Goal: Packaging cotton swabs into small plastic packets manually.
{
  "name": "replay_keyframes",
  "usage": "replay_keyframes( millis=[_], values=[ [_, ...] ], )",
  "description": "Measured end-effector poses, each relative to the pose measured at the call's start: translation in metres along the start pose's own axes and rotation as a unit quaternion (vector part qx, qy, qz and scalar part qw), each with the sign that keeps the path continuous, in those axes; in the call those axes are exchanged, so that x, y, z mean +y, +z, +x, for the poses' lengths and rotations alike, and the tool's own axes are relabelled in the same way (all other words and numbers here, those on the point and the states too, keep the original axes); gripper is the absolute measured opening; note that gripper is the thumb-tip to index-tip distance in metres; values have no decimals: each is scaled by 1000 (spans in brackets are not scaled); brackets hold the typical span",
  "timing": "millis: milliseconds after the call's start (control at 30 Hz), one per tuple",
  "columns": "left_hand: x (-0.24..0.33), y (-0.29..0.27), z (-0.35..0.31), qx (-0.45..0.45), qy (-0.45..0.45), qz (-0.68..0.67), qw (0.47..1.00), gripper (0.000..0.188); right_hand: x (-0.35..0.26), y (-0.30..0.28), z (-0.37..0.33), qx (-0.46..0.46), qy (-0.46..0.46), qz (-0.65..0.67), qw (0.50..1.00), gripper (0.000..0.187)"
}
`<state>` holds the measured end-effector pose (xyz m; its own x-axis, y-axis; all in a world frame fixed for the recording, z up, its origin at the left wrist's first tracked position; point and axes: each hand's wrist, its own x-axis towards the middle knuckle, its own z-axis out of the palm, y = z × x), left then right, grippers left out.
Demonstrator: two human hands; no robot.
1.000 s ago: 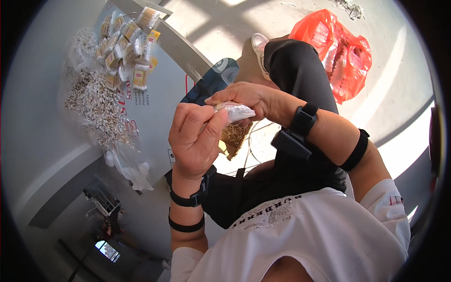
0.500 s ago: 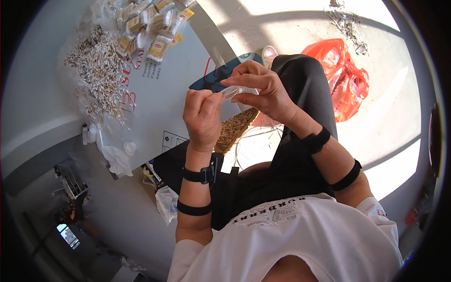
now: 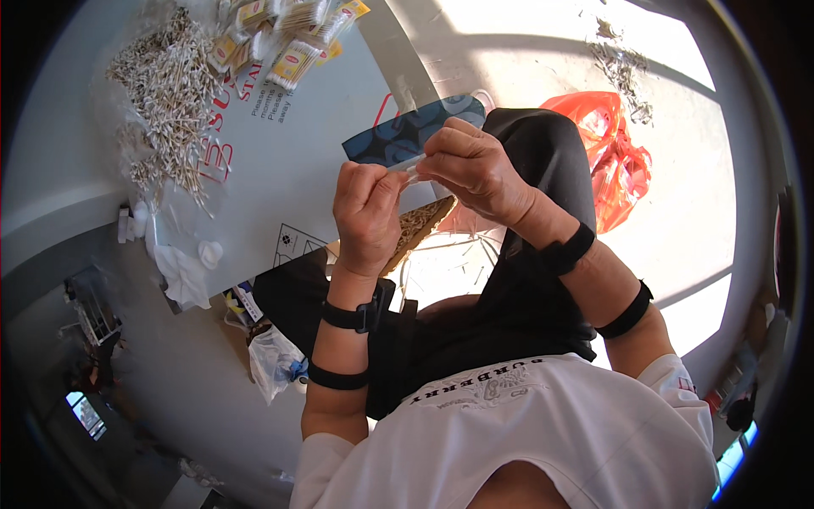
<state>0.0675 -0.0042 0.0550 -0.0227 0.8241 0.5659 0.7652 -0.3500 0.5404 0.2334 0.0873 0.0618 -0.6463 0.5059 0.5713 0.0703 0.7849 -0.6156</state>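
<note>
At centre frame of the head view, the left hand (image 3: 366, 212) and the right hand (image 3: 475, 170) meet fingertip to fingertip, both pinched narrow on a small clear plastic sleeve (image 3: 409, 167) held between them. What the sleeve contains is too small to tell. Just below the hands, a flat woven tray (image 3: 420, 229) carries a heap of thin pale sticks; most of it is hidden behind the left wrist. Behind the fingers lies a dark blue patterned strip (image 3: 398, 136), partly covered by the hands.

Toward the upper left, a grey surface (image 3: 288, 187) bears a loose pile of cotton swabs (image 3: 165, 93), and at the top edge a cluster of small yellow-labelled packets (image 3: 292, 34) filled with swabs, cut off by the rim. Crumpled clear plastic (image 3: 182, 271) lies at the surface's lower edge, and a small clear bag (image 3: 273, 360) hangs lower left, its contents unclear. On the floor, upper right, sits an orange plastic bag (image 3: 615, 157); its inside cannot be seen.
</note>
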Motion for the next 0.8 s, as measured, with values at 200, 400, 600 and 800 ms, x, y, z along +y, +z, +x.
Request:
replay_keyframes(
  millis=[200, 400, 600, 800],
  values=[
    [0, 3, 5, -10, -45, 0, 999, 15, 3, 0, 3, -16, 40, 13, 999, 14],
    [-2, 1, 7, -22, -96, -86, 991, 13, -1, -6, -3, -17, 192, 153, 969, 11],
    [2, -1, 12, -38, -175, -186, 966, 18, -5, -6, -1, -28, 235, 154, 959, 10],
    [-8, 3, 14, -45, -81, -138, 986, 17, -3, -8, 1, -46, 130, 60, 989, 11]
  ],
)
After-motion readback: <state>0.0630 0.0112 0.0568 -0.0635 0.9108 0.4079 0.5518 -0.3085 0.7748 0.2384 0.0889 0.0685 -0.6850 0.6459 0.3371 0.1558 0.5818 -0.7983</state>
